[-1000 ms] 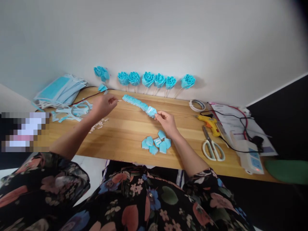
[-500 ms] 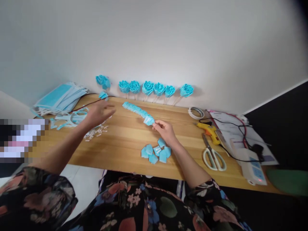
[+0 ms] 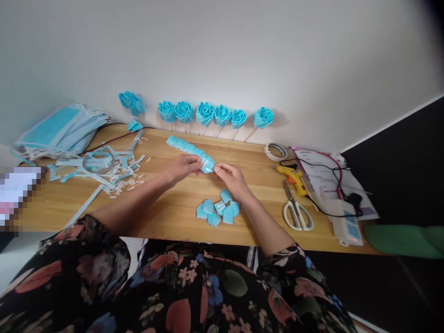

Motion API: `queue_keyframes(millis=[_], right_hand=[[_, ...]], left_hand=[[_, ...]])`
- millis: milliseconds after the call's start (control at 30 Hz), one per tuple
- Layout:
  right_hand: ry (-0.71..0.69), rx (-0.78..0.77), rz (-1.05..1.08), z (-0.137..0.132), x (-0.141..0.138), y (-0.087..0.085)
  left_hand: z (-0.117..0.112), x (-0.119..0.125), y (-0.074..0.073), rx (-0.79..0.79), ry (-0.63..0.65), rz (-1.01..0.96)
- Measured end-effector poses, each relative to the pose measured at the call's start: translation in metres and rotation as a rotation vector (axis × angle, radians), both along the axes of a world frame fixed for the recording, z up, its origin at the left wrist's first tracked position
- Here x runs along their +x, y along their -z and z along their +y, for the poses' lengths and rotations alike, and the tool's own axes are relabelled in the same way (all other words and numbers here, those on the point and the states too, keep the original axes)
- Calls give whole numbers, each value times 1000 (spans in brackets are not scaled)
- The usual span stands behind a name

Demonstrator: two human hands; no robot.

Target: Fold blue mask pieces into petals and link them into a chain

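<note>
Both forearms angle inward over a light wooden table (image 3: 173,208), hands nearly meeting. The right hand (image 3: 233,179) pinches the near end of a long, light-blue strip of overlapping, fabric-like pieces (image 3: 187,146); the left hand (image 3: 184,167) meets that end, its fingertips too small to tell whether they grip it. From the pinch the strip runs away leftward, scalloped, a whitish patch on its end piece. Fingers partly hide that piece.
</note>
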State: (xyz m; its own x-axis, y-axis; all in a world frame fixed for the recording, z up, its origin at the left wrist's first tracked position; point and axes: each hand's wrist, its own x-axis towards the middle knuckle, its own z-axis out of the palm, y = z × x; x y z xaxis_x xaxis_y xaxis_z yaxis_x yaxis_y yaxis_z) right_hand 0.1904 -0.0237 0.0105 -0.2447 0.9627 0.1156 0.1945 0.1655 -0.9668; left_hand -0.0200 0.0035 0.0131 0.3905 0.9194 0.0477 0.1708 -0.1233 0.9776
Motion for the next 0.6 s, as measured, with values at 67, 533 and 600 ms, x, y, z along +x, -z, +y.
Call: queue_keyframes(millis=[67,533,600], right_hand=[[-23,-15,25,0,1,-1],[7,33,-9,0,-3,4],[48,45,-15,0,-3,2]], left_hand=[[-2,1,-6,-21,72,42],[-14,12,-13,252,-164,65],[-22,13,-16,459,-312,131]])
